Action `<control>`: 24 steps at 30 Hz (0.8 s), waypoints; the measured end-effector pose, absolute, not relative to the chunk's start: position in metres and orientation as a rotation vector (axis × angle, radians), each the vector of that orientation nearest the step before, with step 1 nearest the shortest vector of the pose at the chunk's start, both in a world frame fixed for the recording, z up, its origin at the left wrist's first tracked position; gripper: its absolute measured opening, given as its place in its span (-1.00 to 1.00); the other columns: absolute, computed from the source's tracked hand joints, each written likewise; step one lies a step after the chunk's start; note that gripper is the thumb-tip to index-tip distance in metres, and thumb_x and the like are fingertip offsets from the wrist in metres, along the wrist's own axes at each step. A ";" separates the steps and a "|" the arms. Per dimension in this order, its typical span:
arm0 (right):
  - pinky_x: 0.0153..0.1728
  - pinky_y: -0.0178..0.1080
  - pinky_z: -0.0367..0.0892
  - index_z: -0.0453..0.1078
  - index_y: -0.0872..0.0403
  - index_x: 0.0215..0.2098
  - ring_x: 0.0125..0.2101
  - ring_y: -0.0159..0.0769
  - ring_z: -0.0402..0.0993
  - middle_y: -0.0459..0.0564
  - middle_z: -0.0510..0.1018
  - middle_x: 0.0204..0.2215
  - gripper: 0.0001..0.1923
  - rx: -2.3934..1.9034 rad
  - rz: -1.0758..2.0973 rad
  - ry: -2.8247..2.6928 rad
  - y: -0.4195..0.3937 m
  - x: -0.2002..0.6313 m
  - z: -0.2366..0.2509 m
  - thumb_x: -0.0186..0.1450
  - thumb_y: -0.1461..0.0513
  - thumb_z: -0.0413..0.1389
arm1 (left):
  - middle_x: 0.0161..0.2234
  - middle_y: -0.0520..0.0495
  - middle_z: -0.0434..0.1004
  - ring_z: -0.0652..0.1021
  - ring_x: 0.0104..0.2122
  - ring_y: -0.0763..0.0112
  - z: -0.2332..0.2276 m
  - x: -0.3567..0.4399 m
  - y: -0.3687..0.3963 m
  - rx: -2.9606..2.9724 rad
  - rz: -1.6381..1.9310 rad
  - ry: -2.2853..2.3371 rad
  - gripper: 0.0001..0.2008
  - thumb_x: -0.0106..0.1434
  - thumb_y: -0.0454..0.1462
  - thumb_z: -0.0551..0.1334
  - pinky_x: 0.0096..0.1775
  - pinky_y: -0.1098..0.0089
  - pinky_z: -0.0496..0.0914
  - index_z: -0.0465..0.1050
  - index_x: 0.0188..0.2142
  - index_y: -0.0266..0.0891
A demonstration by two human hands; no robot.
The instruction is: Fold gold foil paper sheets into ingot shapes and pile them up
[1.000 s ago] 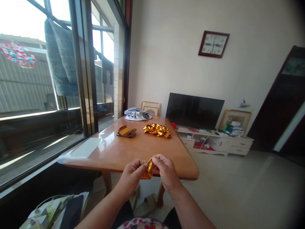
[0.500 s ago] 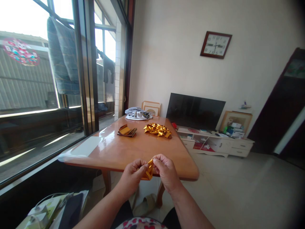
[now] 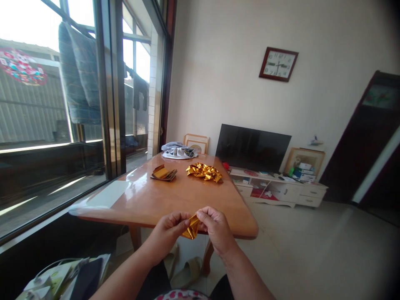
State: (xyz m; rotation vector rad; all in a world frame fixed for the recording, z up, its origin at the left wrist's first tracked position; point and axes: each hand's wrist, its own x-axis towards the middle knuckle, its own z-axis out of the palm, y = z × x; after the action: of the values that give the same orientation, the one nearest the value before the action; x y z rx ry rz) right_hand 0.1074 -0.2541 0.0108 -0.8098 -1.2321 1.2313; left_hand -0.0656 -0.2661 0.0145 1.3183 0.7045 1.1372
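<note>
A piece of gold foil paper (image 3: 191, 229), partly folded and shiny, hangs between my two hands just off the near edge of the wooden table (image 3: 150, 204). My left hand (image 3: 171, 231) pinches its left side between thumb and fingers. At the upper right corner, the thumb and fingertips of my right hand (image 3: 214, 223) are closed on the same sheet. Farther back on the tabletop lies a heap of folded gold foil pieces (image 3: 204, 171). Left of that heap sits a stack of flat gold paper sheets (image 3: 163, 172) with dark edges.
Folded clothes (image 3: 178, 151) lie at the table's far end, before a picture frame (image 3: 196, 143). Beyond stand a television (image 3: 253, 148) and a low white cabinet (image 3: 286, 191). A large window (image 3: 78, 83) runs along the left. Slippers (image 3: 189, 271) rest on the floor under the table.
The gold foil paper has been turned and opened wider, showing more of its face. Both hands keep their pinch on it. The whole view has shifted slightly.
</note>
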 end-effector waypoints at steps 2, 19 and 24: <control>-0.50 -0.35 0.27 0.46 0.11 -0.46 -0.57 -0.43 0.28 -0.15 0.42 -0.59 -0.68 -0.835 1.217 -1.208 -0.255 0.108 0.013 0.16 0.01 0.30 | -0.24 -0.15 0.64 0.58 -0.21 0.22 0.016 -0.068 -0.267 1.275 1.137 0.684 -0.65 0.16 -0.10 0.41 -0.12 0.30 0.40 0.56 -0.14 -0.27; -0.49 -0.34 0.09 0.53 0.11 -0.34 -0.53 -0.44 0.18 -0.15 0.40 -0.55 -0.71 -0.852 1.109 -1.202 -0.245 0.116 0.000 0.26 0.03 0.25 | -0.45 -0.03 0.52 0.42 -0.45 0.43 0.009 -0.084 -0.262 1.454 1.087 0.873 -0.67 0.22 -0.03 0.33 -0.37 0.45 0.28 0.57 -0.28 -0.28; -0.46 -0.33 0.15 0.54 0.12 -0.29 -0.50 -0.42 0.24 -0.11 0.43 -0.51 -0.67 -0.860 1.200 -1.209 -0.244 0.117 -0.002 0.26 -0.01 0.24 | -0.49 -0.04 0.50 0.39 -0.48 0.44 0.006 -0.089 -0.258 1.468 1.064 0.867 -0.65 0.23 -0.02 0.31 -0.37 0.44 0.26 0.56 -0.34 -0.31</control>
State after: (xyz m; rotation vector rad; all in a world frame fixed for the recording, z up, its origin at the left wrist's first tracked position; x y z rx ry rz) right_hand 0.1172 -0.2442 -0.0021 -0.8597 -1.2090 1.2003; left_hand -0.0893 -0.2580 0.0064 1.4682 0.8668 1.0639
